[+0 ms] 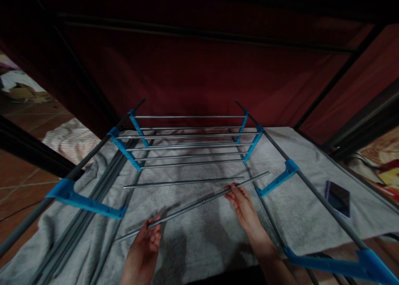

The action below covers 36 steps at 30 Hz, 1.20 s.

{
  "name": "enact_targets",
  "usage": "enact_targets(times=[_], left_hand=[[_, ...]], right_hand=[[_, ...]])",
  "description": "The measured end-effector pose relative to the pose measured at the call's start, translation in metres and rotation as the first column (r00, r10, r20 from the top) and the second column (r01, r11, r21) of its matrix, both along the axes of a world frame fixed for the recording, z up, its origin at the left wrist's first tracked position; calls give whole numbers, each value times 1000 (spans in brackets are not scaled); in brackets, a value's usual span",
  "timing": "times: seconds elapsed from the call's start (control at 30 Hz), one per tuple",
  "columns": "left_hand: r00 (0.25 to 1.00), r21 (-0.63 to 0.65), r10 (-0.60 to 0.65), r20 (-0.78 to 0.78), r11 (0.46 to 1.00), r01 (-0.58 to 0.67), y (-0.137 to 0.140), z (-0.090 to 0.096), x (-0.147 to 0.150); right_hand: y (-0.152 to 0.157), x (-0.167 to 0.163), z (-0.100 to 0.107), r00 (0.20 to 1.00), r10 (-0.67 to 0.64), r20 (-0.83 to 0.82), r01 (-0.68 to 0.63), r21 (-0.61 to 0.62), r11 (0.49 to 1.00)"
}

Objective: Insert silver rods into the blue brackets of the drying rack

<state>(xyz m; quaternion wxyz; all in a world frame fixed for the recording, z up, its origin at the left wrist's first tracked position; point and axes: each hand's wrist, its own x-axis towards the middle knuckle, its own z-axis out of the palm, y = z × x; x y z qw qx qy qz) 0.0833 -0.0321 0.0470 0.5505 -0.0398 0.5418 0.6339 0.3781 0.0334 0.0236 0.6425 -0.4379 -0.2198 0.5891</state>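
A thin grey metal rod point(193, 206) slants across in front of me, its right end higher in the picture. My left hand point(145, 243) grips it near its left end, and my right hand point(241, 204) pinches it toward the right. Just beyond lies another loose rod point(183, 182). Farther back stands a rack frame of dark grey tubes point(277, 145) with blue plastic brackets point(124, 151). Several thin rods point(190, 145) span between its far brackets. Nearer to me, a left blue bracket point(87, 201) and a right blue bracket point(279, 179) have no rod between them.
A grey blanket point(199, 251) lies under the frame. Several long grey tubes point(84, 212) rest on it at the left. A phone point(338, 198) lies at the right, outside the frame. A dark red panel point(202, 77) rises behind. Another blue bracket point(336, 266) is at the near right.
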Motion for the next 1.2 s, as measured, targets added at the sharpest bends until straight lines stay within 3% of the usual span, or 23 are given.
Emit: enact_targets(times=[0.27, 0.43, 0.63, 0.87, 1.07, 1.2], left_hand=[[994, -11, 63, -85, 998, -64, -3, 7, 0], [968, 101, 93, -233, 992, -71, -6, 14, 3], [915, 315, 83, -395, 948, 51, -3, 40, 8], [871, 322, 97, -482, 944, 73, 4, 66, 17], [832, 406, 151, -534, 909, 95, 16, 63, 15], [857, 352, 141, -496, 935, 50, 27, 52, 7]], right_hand=[[-2, -4, -6, 982, 93, -164, -90, 30, 996], [3, -10, -10, 968, 112, -223, -111, 20, 994], [7, -15, -8, 958, 103, -269, -106, 4, 994], [16, -19, -9, 952, 52, -301, -63, -27, 998], [28, -17, -5, 927, 35, -374, -56, -46, 997], [35, -12, -5, 923, 4, -385, -33, -69, 997]])
